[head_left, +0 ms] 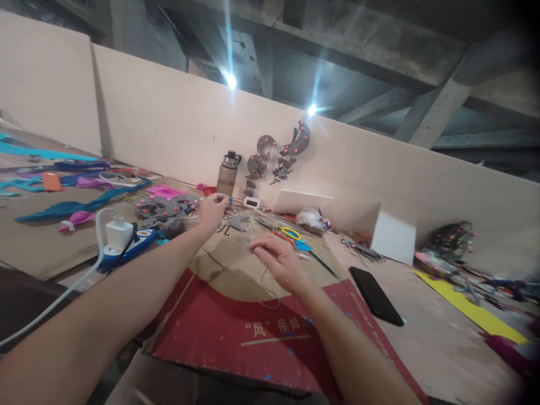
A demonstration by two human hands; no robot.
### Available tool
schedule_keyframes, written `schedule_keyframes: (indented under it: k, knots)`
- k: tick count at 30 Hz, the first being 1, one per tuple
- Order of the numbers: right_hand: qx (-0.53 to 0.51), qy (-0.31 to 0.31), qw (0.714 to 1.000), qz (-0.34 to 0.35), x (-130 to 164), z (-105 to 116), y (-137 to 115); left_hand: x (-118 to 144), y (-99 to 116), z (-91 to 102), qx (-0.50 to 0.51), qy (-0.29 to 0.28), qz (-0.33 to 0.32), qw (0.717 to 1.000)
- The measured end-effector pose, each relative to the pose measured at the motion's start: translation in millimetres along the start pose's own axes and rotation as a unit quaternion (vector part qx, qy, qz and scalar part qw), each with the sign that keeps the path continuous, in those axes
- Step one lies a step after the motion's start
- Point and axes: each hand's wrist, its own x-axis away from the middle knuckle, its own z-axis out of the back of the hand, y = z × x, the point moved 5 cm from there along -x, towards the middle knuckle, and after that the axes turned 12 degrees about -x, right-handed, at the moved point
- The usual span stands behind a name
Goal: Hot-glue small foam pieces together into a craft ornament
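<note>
Pinched left hand (213,207) grip nips something tiny; right hand (278,260) rests loose-fingered on flat corrugated cardboard (236,264).

Dim, two glaring ceiling lamps (230,80), streaked flare, edges dark, perhaps blurred

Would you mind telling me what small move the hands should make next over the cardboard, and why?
Probably bring the left hand back toward the right hand. The left hand's fingers are pinched, seemingly on something too small to make out, near the grey cut-out pieces, while the right hand rests loosely curled on the cardboard, beside a thin thread. Work needing both seems to lie there.
</note>
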Motion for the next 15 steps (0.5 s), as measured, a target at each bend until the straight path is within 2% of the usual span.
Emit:
schedule_keyframes:
  k: [1,2,3,5,7,9,12,13,14,15]
  knots:
    - [0.002,-0.058,0.998,0.023,1,-5,-10,-4,-3,3.1,0.052,0.02,0.023,0.998]
    - [0.001,-0.079,0.996,0.031,1,-6,-15,-6,-6,4.8,0.099,0.034,0.048,0.993]
    - [0.0,-0.062,0.998,0.025,0,0,-16,-8,-7,5.3,0.137,0.042,0.073,0.987]
    - [0.01,0.057,0.998,-0.017,-3,24,-6,-8,-9,3.3,0.182,0.041,0.111,0.976]
    - [0.071,0.178,0.977,-0.095,-1,53,15,-6,-9,-1.1,0.201,0.022,0.13,0.971]
    - [0.187,0.181,0.948,-0.182,2,70,38,-2,-7,-6.8,0.21,-0.007,0.129,0.969]
    - [0.263,0.104,0.904,-0.32,15,76,78,6,-4,-16.7,0.217,-0.055,0.114,0.968]
    - [0.265,0.095,0.895,-0.345,20,74,89,9,-4,-20.0,0.218,-0.067,0.11,0.967]
    - [0.25,0.098,0.901,-0.34,23,71,98,12,-3,-23.4,0.217,-0.08,0.108,0.967]
    - [0.232,0.133,0.909,-0.32,25,70,103,15,-3,-26.7,0.214,-0.092,0.108,0.967]
